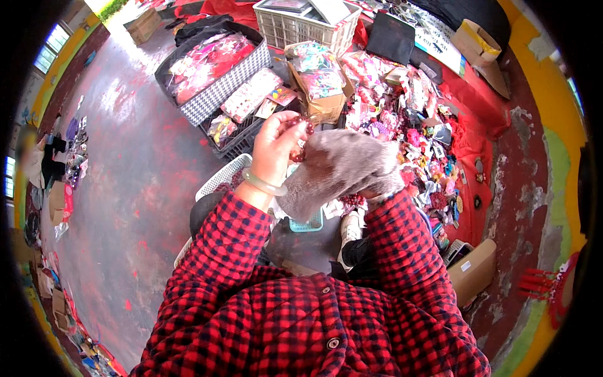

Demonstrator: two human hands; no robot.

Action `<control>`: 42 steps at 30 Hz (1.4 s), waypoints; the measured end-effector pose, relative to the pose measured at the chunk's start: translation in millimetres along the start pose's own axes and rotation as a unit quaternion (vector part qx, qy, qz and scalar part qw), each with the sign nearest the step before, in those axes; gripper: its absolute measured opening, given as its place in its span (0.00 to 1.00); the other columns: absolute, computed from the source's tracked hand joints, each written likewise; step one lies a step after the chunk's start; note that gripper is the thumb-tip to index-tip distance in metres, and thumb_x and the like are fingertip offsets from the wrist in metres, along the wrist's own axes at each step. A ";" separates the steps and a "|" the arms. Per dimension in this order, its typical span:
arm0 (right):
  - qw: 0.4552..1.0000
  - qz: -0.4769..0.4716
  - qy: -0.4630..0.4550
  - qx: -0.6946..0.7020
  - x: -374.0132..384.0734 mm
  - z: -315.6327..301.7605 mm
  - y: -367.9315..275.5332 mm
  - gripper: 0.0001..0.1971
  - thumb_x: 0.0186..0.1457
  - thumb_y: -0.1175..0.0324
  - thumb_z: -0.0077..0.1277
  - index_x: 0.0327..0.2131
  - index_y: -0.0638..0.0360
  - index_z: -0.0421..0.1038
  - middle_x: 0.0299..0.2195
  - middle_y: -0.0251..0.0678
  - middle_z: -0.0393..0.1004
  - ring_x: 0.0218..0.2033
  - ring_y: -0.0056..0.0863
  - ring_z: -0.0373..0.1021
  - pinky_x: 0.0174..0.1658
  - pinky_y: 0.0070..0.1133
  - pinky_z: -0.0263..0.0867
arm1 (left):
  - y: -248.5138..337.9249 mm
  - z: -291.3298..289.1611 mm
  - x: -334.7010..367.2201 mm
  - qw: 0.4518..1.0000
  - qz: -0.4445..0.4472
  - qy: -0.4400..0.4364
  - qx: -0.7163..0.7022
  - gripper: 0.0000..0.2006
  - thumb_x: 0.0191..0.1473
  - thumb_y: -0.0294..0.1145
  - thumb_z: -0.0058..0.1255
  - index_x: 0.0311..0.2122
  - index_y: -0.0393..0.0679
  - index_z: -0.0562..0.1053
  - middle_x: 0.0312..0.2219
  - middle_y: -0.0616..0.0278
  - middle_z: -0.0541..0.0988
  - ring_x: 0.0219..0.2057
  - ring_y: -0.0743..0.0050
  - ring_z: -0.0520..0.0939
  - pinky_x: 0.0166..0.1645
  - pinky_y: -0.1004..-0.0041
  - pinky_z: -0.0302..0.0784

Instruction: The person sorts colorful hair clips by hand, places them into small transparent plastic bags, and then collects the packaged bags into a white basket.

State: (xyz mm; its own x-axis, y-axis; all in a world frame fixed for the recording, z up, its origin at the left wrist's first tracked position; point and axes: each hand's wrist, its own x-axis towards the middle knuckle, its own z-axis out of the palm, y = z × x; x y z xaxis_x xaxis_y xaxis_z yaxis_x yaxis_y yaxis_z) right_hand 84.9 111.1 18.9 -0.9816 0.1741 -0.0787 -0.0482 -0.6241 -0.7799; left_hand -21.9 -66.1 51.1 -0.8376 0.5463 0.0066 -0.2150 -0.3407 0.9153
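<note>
My left hand (274, 149) is raised in front of me, with thumb and fingers pinched on a string of dark red beads (301, 143). A pale bangle circles that wrist. Beside it hangs a grey furry cloth (339, 164), its left end drooping below the beads. My right hand (375, 193) is at the cloth's right side, mostly covered by it, so its fingers are hidden. More dark red beads (353, 200) show under the cloth near that hand. Below, partly hidden, is a turquoise plastic basket (306, 225) on the floor between my legs.
A white basket (223, 176) stands by my left leg. Ahead are a houndstooth box (229, 85), an open carton of packets (326, 108) and a beige crate (301, 28). A heap of colourful hair accessories (433, 151) covers red cloth to the right, near a cardboard box (474, 273).
</note>
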 end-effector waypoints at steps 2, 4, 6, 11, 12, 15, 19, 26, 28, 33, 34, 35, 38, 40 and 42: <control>0.964 0.039 -0.010 0.264 -1.2 8.5 -11.4 0.22 0.59 0.58 0.31 0.50 0.63 0.57 0.48 0.45 0.63 0.47 0.38 0.63 0.49 0.31 0.62 | -6.5 -7.9 4.7 0.993 0.003 -0.008 -0.119 0.08 0.55 0.31 0.42 0.39 0.40 0.68 0.23 0.64 0.72 0.26 0.79 0.72 0.27 0.84 0.64; 0.977 -0.041 -0.137 0.159 -0.8 7.1 -7.9 0.22 0.58 0.58 0.32 0.51 0.63 0.56 0.48 0.45 0.62 0.48 0.37 0.62 0.49 0.30 0.62 | -7.6 -4.6 5.9 0.973 -0.013 -0.037 -0.228 0.09 0.55 0.31 0.41 0.39 0.40 0.67 0.24 0.63 0.72 0.27 0.77 0.72 0.28 0.81 0.65; 0.935 -0.127 -0.069 -0.323 8.4 -3.6 1.4 0.21 0.57 0.60 0.35 0.50 0.64 0.57 0.47 0.45 0.63 0.48 0.35 0.62 0.48 0.28 0.63 | -12.2 -0.3 5.7 0.949 -0.036 -0.065 -0.306 0.09 0.56 0.33 0.40 0.39 0.40 0.67 0.24 0.62 0.71 0.29 0.72 0.72 0.30 0.77 0.66; 0.949 -0.044 0.073 -0.305 22.7 34.1 9.2 0.11 0.44 0.69 0.44 0.33 0.62 0.66 0.30 0.40 0.68 0.32 0.34 0.68 0.34 0.23 0.65 | -29.9 27.2 -13.5 0.939 -0.138 -0.083 -0.303 0.09 0.56 0.32 0.39 0.41 0.43 0.65 0.28 0.61 0.73 0.28 0.71 0.74 0.31 0.76 0.69; 0.935 -0.071 0.058 -0.342 22.6 18.4 19.0 0.13 0.46 0.65 0.44 0.35 0.61 0.65 0.30 0.41 0.68 0.32 0.36 0.68 0.34 0.25 0.65 | -32.8 30.6 -15.0 0.942 -0.152 -0.088 -0.286 0.09 0.56 0.32 0.39 0.41 0.43 0.65 0.28 0.61 0.73 0.28 0.72 0.74 0.31 0.76 0.69; 0.948 -0.093 0.006 -0.306 20.3 -9.1 27.8 0.19 0.50 0.56 0.41 0.38 0.61 0.65 0.30 0.43 0.69 0.30 0.39 0.68 0.31 0.31 0.67 | -42.4 28.8 -13.3 0.955 -0.187 -0.080 -0.217 0.09 0.56 0.32 0.38 0.41 0.43 0.65 0.29 0.62 0.72 0.28 0.73 0.74 0.30 0.76 0.69; 0.996 -0.031 -0.048 0.062 10.9 5.2 16.3 0.14 0.53 0.64 0.38 0.38 0.63 0.64 0.29 0.39 0.70 0.29 0.31 0.69 0.33 0.25 0.67 | -44.5 27.1 -15.7 0.967 -0.186 -0.069 -0.160 0.09 0.57 0.33 0.38 0.41 0.43 0.66 0.30 0.63 0.72 0.27 0.75 0.73 0.29 0.77 0.68; 0.953 0.028 -0.101 0.285 6.1 2.3 9.4 0.16 0.56 0.63 0.33 0.37 0.67 0.65 0.31 0.42 0.71 0.30 0.34 0.70 0.35 0.25 0.68 | -44.1 37.3 -20.5 0.964 -0.155 -0.139 -0.165 0.19 0.57 0.45 0.37 0.47 0.43 0.65 0.35 0.65 0.72 0.30 0.79 0.72 0.32 0.78 0.68; 0.956 0.046 -0.023 0.289 2.9 6.3 8.6 0.16 0.56 0.62 0.33 0.37 0.66 0.66 0.28 0.42 0.71 0.27 0.33 0.70 0.29 0.25 0.68 | -30.2 55.1 -24.0 0.972 -0.158 -0.125 -0.122 0.22 0.54 0.52 0.37 0.46 0.46 0.66 0.28 0.67 0.73 0.22 0.84 0.71 0.24 0.83 0.66; 0.980 -0.023 -0.044 -0.195 14.0 -1.7 14.7 0.11 0.47 0.61 0.45 0.24 0.60 0.68 0.19 0.36 0.70 0.18 0.32 0.67 0.21 0.25 0.64 | -47.8 27.8 -15.2 0.973 -0.187 -0.121 -0.061 0.16 0.54 0.49 0.41 0.37 0.47 0.69 0.19 0.68 0.72 0.18 0.83 0.70 0.22 0.83 0.64; 0.911 -0.072 -0.048 -0.404 19.7 -0.8 14.4 0.07 0.41 0.67 0.51 0.21 0.60 0.69 0.19 0.35 0.70 0.19 0.31 0.67 0.23 0.24 0.64 | -47.8 26.4 -12.6 0.978 -0.175 -0.084 -0.070 0.13 0.54 0.46 0.43 0.32 0.46 0.69 0.18 0.68 0.72 0.18 0.83 0.70 0.22 0.82 0.64; 0.936 -0.026 -0.038 -0.348 18.9 0.0 13.4 0.06 0.36 0.69 0.53 0.19 0.60 0.69 0.19 0.36 0.70 0.21 0.31 0.68 0.24 0.24 0.65 | -50.4 21.1 -9.8 0.979 -0.177 -0.051 -0.088 0.12 0.54 0.43 0.42 0.31 0.46 0.69 0.19 0.66 0.72 0.18 0.81 0.71 0.22 0.81 0.64; 0.811 -0.165 -0.128 -0.546 32.0 -48.7 36.3 0.09 0.49 0.65 0.44 0.29 0.62 0.67 0.20 0.33 0.69 0.21 0.24 0.67 0.24 0.19 0.65 | -50.6 21.0 -5.9 0.972 -0.187 -0.024 -0.138 0.12 0.55 0.42 0.41 0.31 0.45 0.68 0.18 0.65 0.72 0.17 0.80 0.71 0.21 0.80 0.65; 0.928 -0.087 -0.051 -0.358 20.6 -21.1 29.0 0.10 0.49 0.65 0.44 0.30 0.62 0.68 0.21 0.34 0.69 0.21 0.25 0.67 0.24 0.20 0.65 | -44.7 23.3 -12.2 0.974 -0.181 -0.047 -0.132 0.11 0.55 0.42 0.41 0.32 0.44 0.68 0.18 0.64 0.72 0.17 0.79 0.72 0.21 0.80 0.65; 0.947 -0.072 -0.003 -0.313 14.0 -9.4 20.0 0.09 0.42 0.65 0.49 0.28 0.60 0.70 0.21 0.36 0.70 0.21 0.28 0.69 0.26 0.22 0.66 | -47.7 26.8 -12.7 0.974 -0.173 -0.041 -0.140 0.12 0.55 0.43 0.41 0.34 0.44 0.68 0.18 0.63 0.73 0.18 0.77 0.73 0.21 0.79 0.66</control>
State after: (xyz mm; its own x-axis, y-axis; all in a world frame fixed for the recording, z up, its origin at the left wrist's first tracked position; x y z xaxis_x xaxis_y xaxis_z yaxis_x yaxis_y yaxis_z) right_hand 71.9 108.2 -3.7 -0.9744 0.2172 0.0588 -0.0644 -0.0190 -0.9977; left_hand 12.4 -36.2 18.1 -0.6499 0.7209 -0.2407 -0.6163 -0.3144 0.7220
